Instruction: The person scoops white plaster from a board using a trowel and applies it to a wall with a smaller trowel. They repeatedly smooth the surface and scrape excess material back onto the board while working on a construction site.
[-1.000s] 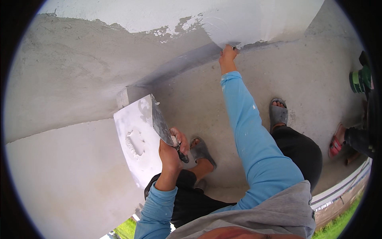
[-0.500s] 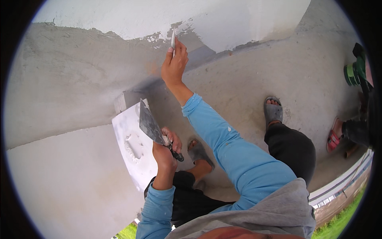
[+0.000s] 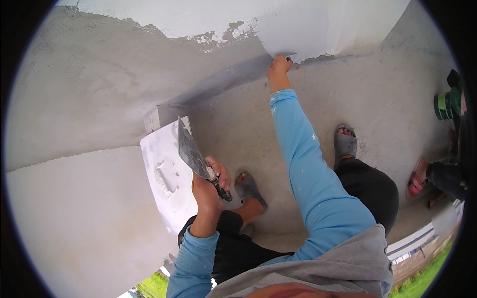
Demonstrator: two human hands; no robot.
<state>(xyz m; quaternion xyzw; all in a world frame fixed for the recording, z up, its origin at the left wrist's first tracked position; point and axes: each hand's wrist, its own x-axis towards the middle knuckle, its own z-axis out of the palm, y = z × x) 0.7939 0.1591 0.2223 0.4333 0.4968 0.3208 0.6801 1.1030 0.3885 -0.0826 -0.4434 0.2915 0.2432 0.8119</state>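
My left hand (image 3: 217, 174) is closed around the black handle of a trowel (image 3: 191, 151), its grey blade pointing up and away from me. Beside and partly behind the blade is a white board (image 3: 156, 144) carrying a ring-shaped smear of white putty (image 3: 168, 178). How the board is held up is hidden. Reaching far forward, my right hand (image 3: 279, 65) grips a putty knife (image 3: 287, 54). The knife's blade lies against the lower edge of the white coat on the wall (image 3: 323, 27), and its handle is mostly hidden in my fingers.
Bare grey plaster (image 3: 94, 64) shows below a ragged white edge. A small block (image 3: 156, 116) projects beyond the board. My feet in grey sandals (image 3: 345, 141) stand on the concrete floor (image 3: 298, 218). At the right are a person's red sandal (image 3: 414, 185) and a green container (image 3: 441, 106).
My right hand has moved right and slightly nearer, carrying the putty knife from the patchy spot along the coat's lower edge. The knife has turned from upright to flat. My left hand barely shifts.
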